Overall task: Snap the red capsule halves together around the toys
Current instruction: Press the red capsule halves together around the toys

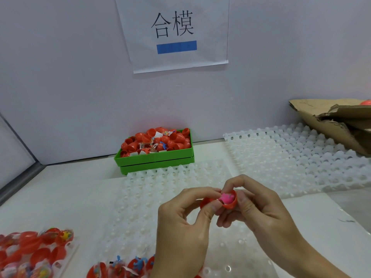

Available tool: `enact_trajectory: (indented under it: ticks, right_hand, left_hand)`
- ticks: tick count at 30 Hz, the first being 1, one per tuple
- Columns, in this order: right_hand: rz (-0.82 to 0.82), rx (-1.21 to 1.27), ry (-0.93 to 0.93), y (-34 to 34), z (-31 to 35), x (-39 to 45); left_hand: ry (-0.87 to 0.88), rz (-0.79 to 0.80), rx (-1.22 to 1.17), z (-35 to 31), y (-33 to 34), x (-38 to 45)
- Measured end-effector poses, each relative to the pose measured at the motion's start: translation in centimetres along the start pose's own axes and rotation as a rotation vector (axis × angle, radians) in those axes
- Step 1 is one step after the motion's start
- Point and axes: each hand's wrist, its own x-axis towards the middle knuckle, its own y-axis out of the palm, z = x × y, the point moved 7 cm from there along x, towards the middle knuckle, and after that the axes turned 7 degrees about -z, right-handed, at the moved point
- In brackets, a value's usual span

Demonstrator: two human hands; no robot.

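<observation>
Right now the open red capsule half (230,201) with a pink toy (227,198) inside sits in the right hand (259,207), whose grip is curled round it, thumb on the near rim and forefinger over the top; the second red half (204,202) is pinched in the left hand (184,215), mostly hidden behind its thumb and fingers, touching or just beside the first half. Halves not yet closed, judging by the toy still showing. Risks: toy or its scrap of wrapper looks to stick up near the rim, so it could get caught in the seam and stop the snap; rims meeting tilted could make one half slip or pop out of the grip; toy could drop out if the open half tips toward the counter (60,197). Directly under both hands lies a white dimpled tray (150,197), another white tray (301,157) off to the right and beyond. Beyond the hands, against the wall, a green bin (156,159) heaped with loose red halves and toys. Near-left of the left hand, bagged capsules with toys (34,251), more at the bottom edge. Far right, torn cardboard (331,121). Paper sign (174,31) on the wall. Nothing stands between the two halves except the fingers themselves.
</observation>
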Motion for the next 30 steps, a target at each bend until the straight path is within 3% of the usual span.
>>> enact_trajectory:
  ticks: [10, 15, 22, 24, 30]
  right_hand:
    - [0.000, -0.019, -0.041, 0.1, 0.8, -0.2]
    - [-0.050, -0.149, -0.100, 0.2, 1.2, -0.2]
    - [-0.118, -0.046, -0.089, 0.0, 1.8, -0.2]
    - [-0.121, -0.014, -0.061, 0.0, 1.8, -0.1]
    - [-0.115, -0.021, -0.021, 0.0, 1.3, -0.1]
  left_hand:
    - [0.135, -0.012, 0.166, -0.9, -0.1, -0.1]
    - [0.142, -0.027, 0.197, -1.1, 0.0, -0.3]
    - [-0.190, 0.054, -0.141, 0.7, 0.5, -0.1]
    - [-0.216, 0.033, -0.171, 0.8, 0.4, 0.0]
    - [-0.026, -0.026, -0.106, -0.7, -0.1, 0.2]
